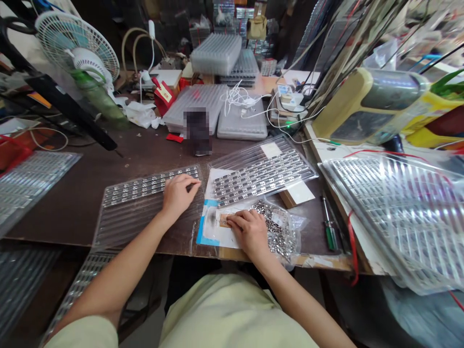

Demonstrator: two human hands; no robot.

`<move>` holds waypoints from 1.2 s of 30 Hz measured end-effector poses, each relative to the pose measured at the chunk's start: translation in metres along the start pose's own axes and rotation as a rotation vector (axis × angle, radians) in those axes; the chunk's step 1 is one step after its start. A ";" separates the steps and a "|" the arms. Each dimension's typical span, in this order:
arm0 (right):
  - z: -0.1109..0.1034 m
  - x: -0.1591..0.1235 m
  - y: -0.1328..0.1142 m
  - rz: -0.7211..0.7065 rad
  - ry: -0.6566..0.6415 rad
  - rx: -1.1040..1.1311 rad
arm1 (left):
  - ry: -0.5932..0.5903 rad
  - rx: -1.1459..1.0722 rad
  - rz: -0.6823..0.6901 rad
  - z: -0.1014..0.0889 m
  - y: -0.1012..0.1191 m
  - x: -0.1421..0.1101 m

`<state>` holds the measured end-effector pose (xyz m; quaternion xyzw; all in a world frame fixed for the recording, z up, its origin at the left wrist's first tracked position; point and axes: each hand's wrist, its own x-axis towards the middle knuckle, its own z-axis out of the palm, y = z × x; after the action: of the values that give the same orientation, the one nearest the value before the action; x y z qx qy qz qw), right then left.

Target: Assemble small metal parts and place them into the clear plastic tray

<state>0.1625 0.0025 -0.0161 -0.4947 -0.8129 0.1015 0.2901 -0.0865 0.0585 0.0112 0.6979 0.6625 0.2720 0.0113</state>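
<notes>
My left hand (178,193) rests on a clear ribbed plastic tray (145,205), fingers curled and pinched at the right end of its top rows of small metal parts. My right hand (249,231) lies palm down on a white sheet (217,232) with blue edging, fingertips pressed together over a small part I cannot make out. A clear bag of loose small metal parts (281,227) lies under and beside that hand. A second tray (263,171), filled with rows of parts, sits just beyond it.
A desk fan (78,48) stands at the back left, stacked trays (217,53) at the back. Green-handled screwdrivers (329,227) lie right of the bag. More trays (402,212) cover the right side and another tray (32,179) the left.
</notes>
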 end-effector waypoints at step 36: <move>-0.032 -0.013 0.031 0.157 0.200 0.209 | -0.205 -0.493 0.032 0.023 0.081 -0.072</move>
<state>0.2082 0.0027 -0.0086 -0.5315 -0.7237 0.1581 0.4108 -0.0013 -0.0108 -0.0044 0.7084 0.5605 0.3533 0.2435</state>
